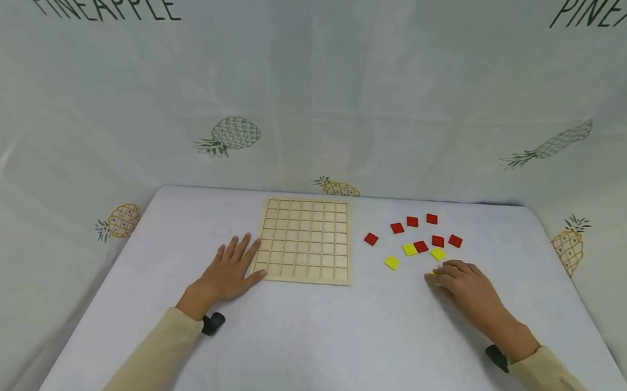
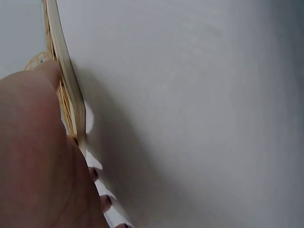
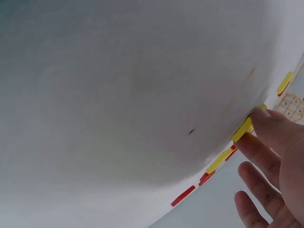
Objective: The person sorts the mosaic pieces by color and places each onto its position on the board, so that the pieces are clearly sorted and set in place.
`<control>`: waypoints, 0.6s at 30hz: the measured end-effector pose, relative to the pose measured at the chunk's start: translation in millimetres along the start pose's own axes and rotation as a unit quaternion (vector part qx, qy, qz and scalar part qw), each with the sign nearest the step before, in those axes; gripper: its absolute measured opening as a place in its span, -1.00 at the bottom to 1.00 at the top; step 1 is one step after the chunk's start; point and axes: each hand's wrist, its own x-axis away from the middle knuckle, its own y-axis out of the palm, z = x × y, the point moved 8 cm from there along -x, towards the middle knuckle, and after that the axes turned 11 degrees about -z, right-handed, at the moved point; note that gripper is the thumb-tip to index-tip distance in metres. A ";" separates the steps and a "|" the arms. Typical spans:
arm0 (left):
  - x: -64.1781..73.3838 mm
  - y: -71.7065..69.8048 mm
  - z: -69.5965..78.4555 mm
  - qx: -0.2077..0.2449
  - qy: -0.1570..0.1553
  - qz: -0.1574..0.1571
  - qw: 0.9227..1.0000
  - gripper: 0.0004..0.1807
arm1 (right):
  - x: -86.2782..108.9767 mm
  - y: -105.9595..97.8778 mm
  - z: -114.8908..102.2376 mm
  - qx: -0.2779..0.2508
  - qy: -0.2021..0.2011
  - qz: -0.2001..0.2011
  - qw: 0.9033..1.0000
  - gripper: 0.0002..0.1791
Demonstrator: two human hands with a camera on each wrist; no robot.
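Note:
My left hand lies with spread, straight fingers at the left edge of a pale wooden grid board. Its fingertips and thumb touch the board's lower left corner, and the left wrist view has the board's side edge close against the hand. Over on the right, my right hand pinches a yellow square tile between thumb and index finger, the other fingers loosely bent. Just beyond that hand lie loose yellow tiles and several red tiles; one red and one yellow tile touch.
A white-covered table carries everything. Behind it and at both sides hangs a pale cloth printed with pineapples and lettering. Black wrist cameras sit below both hands, at the ends of beige sleeves.

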 end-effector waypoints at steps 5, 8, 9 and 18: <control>-2.8 2.4 0.3 -0.003 0.002 0.010 1.000 -0.08 | -1.5 -2.9 -5.7 0.008 -0.005 0.009 1.000 -0.60; -4.3 4.4 0.2 -0.008 0.000 0.011 1.000 -0.07 | -3.1 -3.4 -7.7 0.012 -0.005 0.009 1.000 -0.59; -4.5 4.9 -0.1 -0.009 -0.001 0.010 1.000 -0.07 | -4.3 -3.8 -8.7 0.013 -0.004 0.008 1.000 -0.58; -0.8 1.8 2.1 -0.009 -0.016 -0.013 1.000 -0.05 | -29.5 -17.9 -33.1 0.017 -0.035 0.034 0.999 -0.54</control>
